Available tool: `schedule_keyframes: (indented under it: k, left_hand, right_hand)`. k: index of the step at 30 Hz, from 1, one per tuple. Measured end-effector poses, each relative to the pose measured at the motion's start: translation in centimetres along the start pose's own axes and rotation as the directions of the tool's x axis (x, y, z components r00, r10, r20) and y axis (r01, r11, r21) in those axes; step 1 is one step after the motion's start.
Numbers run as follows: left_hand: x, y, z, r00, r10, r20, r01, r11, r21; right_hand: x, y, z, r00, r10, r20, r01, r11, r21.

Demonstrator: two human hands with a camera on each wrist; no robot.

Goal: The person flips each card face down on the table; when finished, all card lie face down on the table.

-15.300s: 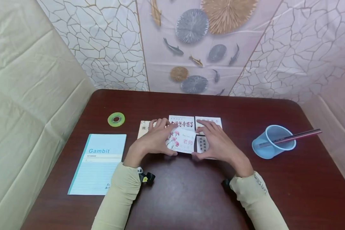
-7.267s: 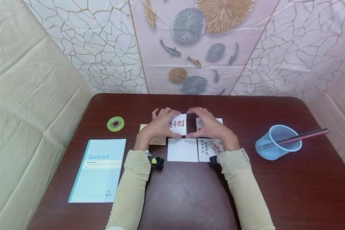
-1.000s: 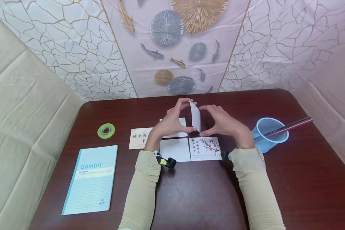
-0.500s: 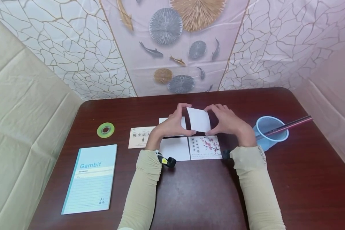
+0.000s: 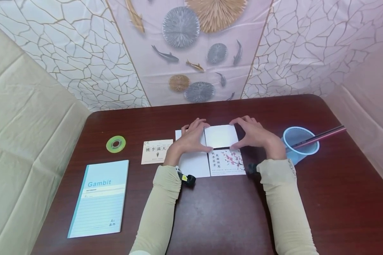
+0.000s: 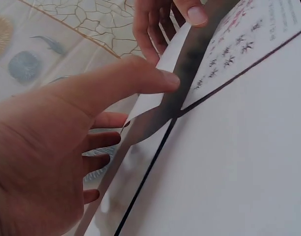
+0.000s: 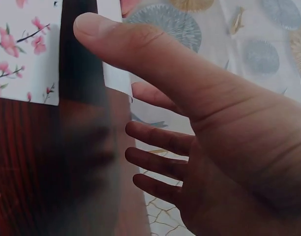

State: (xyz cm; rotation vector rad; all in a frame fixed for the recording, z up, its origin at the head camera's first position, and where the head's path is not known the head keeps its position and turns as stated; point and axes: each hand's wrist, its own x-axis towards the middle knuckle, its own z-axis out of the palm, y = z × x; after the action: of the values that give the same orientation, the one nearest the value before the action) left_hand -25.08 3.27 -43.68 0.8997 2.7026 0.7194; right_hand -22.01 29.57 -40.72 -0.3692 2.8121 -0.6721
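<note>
A small card (image 5: 221, 136), blank white side up, lies between my two hands in the head view. My left hand (image 5: 191, 140) pinches its left edge between thumb and fingers. My right hand (image 5: 255, 136) pinches the right edge in the same way. In the left wrist view the card (image 6: 171, 64) seems slightly above the table. Just in front lies a card with pink blossoms and black characters (image 5: 228, 163). Beside that is a blank white card (image 5: 194, 164). Another white card (image 5: 178, 134) is partly hidden behind my left hand.
A cream card with characters (image 5: 156, 152) lies to the left. Further left are a Gambit notebook (image 5: 99, 198) and a green ring-shaped roll (image 5: 116, 144). A blue mesh cup (image 5: 298, 145), tipped over, holds dark pencils (image 5: 322, 136) on the right.
Earlier the card's printed characters faced up. A second ago it stood on edge in my left hand; it has since turned blank side up and lowered, and my right hand has taken its right edge.
</note>
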Motion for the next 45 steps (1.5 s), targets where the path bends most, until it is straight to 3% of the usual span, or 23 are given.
schedule_keyframes:
  k: [20,28,33,39,45]
  left_hand:
    - [0.4,-0.7,0.3,0.999,-0.014,0.038,0.014,1.000,0.000]
    - [0.4,-0.5,0.5,0.999,-0.020,0.031,0.020,1.000,-0.005]
    - [0.4,-0.3,0.5,0.999,-0.029,0.022,0.029,0.999,-0.012]
    - [-0.5,1.1,-0.1,0.999,-0.026,-0.040,0.028,0.999,0.043]
    - [-2.9,4.0,0.4,0.997,0.037,0.068,-0.049,0.981,0.186]
  right_hand:
    - [0.8,0.4,0.2,0.999,0.004,0.033,-0.004,1.000,-0.006]
    - [0.8,0.6,0.3,1.000,0.009,0.025,-0.009,1.000,-0.019]
    - [0.5,0.5,0.0,1.000,-0.030,-0.006,0.030,1.000,-0.006]
    - [-1.1,-2.1,-1.1,0.995,-0.091,-0.045,0.089,0.996,-0.030]
    - [-3.8,-3.4,-0.5,0.988,-0.154,0.025,0.156,0.983,-0.096]
